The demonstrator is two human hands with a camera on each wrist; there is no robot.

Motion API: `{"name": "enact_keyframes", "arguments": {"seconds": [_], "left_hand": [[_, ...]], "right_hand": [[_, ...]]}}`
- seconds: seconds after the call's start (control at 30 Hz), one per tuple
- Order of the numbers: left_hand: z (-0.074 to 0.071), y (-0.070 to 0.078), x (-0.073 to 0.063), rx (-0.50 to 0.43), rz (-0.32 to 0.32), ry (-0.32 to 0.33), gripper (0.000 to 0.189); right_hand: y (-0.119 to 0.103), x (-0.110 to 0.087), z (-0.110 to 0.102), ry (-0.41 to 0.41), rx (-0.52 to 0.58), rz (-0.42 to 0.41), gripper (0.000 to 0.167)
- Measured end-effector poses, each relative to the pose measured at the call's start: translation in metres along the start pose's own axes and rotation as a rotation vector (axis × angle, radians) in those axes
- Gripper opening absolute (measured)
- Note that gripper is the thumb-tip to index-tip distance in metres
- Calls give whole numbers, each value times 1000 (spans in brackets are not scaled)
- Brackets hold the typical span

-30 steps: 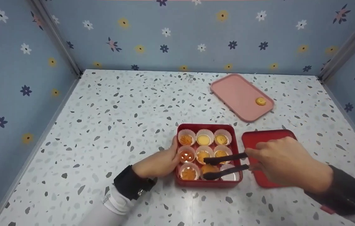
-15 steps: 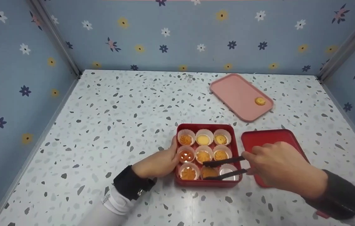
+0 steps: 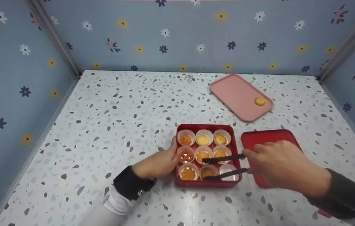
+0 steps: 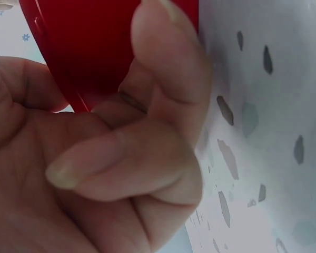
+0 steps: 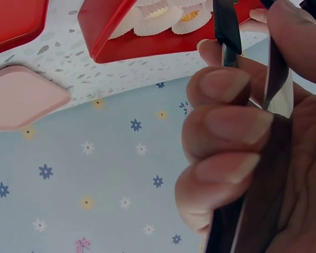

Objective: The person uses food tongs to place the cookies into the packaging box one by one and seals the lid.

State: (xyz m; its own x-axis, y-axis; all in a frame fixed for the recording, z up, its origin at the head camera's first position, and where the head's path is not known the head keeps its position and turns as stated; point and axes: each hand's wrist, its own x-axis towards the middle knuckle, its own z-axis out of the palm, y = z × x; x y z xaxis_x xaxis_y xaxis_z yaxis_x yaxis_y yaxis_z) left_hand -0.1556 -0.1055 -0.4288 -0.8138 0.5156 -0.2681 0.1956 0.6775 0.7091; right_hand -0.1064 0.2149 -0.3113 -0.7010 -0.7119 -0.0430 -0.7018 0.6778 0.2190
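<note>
My left hand (image 3: 158, 161) holds the left side of a red box (image 3: 237, 169); in the left wrist view its curled fingers (image 4: 171, 68) lie against the red wall. In my right hand (image 3: 282, 163) is a pair of black tongs (image 3: 224, 158), arms spread, reaching over the box's front right. The tips hang above the front middle paper cup, either side of a round orange-brown pastry (image 3: 208, 173) low in that cup. The front right paper cup (image 3: 228, 168) shows no pastry. Other cups hold yellow and orange pastries (image 3: 185, 140).
A red lid (image 3: 267, 136) lies right of the box, partly under my right hand. Behind stands a pink tray (image 3: 235, 94) with one ring-shaped pastry (image 3: 259, 101) near its right end. Flowered walls (image 3: 196, 34) bound the speckled table (image 3: 117, 106) at back and sides.
The pastry between the tong tips has sunk lower into the front middle cup, and the tong arms stand slightly wider. My left hand and the box have stayed put.
</note>
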Motion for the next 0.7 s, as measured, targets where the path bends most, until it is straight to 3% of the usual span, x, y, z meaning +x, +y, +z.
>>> {"name": "enact_keyframes", "arguments": {"seconds": [0.17, 0.3, 0.5, 0.7], "left_hand": [[1, 0, 1, -1, 25, 12, 72], [1, 1, 1, -6, 9, 13, 74], [1, 0, 1, -17, -10, 10, 75], [1, 0, -1, -23, -12, 4, 75]], "right_hand": [[9, -5, -10, 85, 16, 52, 38], [27, -9, -20, 152, 18, 132, 35], [70, -14, -26, 91, 12, 387, 45], [117, -21, -9, 106, 66, 545, 40]]}}
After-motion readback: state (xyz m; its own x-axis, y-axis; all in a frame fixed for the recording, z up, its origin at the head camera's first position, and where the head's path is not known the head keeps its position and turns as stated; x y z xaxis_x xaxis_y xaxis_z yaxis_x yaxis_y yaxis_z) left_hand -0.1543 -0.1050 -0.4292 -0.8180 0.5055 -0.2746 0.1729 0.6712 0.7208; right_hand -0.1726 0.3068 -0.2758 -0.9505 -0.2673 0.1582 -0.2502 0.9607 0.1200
